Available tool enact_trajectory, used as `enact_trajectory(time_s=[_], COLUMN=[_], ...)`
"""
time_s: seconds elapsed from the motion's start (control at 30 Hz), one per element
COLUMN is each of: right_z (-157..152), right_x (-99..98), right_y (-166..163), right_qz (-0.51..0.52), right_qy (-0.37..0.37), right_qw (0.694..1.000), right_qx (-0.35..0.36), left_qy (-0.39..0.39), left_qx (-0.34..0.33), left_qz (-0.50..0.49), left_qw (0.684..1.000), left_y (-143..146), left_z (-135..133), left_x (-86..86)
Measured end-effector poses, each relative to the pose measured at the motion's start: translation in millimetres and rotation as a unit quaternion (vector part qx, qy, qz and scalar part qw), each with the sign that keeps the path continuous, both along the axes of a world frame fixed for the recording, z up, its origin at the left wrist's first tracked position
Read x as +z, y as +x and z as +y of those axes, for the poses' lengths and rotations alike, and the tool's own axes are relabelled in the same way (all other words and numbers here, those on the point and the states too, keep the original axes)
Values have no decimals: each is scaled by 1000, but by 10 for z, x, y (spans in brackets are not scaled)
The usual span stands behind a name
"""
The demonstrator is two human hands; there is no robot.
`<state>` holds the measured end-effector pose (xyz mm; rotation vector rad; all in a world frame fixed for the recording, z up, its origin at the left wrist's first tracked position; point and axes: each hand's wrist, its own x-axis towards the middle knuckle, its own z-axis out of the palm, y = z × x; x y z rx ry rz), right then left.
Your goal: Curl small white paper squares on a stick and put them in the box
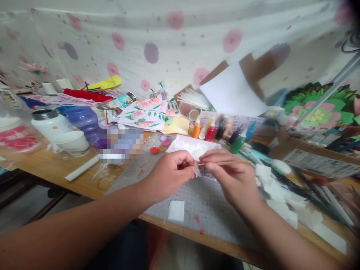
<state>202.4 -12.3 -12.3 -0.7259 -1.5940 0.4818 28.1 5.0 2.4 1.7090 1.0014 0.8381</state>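
Above the grey cutting mat, my left hand is closed in a pinch on a small, thin white piece of paper. Close against it, my right hand grips a thin wooden stick between thumb and fingers. The stick's left end meets the white piece at my left fingertips; whether it has a brush tip is too small to tell. A white paper square lies flat on the mat below my hands. Behind them is a shallow white paper tray with white material in it.
Dropper bottles, among them an orange bottle and a green bottle, stand behind my hands. A palette with paint blobs is left of the tray. White paper scraps and a cardboard box lie right; a white cup stands left.
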Motion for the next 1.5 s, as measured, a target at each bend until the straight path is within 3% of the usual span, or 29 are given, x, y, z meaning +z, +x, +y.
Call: enact_trajectory(time_s=[0.33, 0.53, 0.67, 0.77, 0.93, 1.0, 1.5], right_z=[75, 258, 371, 325, 107, 45, 2], right_x=[-19, -55, -107, -81, 28, 49, 29], right_y=[51, 240, 345, 309, 120, 69, 33], right_qz=[17, -70, -148, -144, -64, -51, -96], right_qy=[-34, -52, 6, 55, 27, 16, 51], right_qw=[998, 973, 947, 955, 997, 999, 994], right_qx=[-46, -216, -285, -252, -39, -1, -9], left_qy=[-70, -87, -99, -97, -88, -85, -85], left_qx=[14, 38, 44, 42, 45, 47, 38], left_qz=[-54, -70, -87, -96, -92, -86, -79], left_qw=[996, 993, 990, 990, 991, 992, 993], left_y=[8, -26, -50, -61, -70, -67, 9], left_z=[11, 23, 26, 27, 28, 31, 40], left_x=[29, 31, 22, 16, 11, 8, -4])
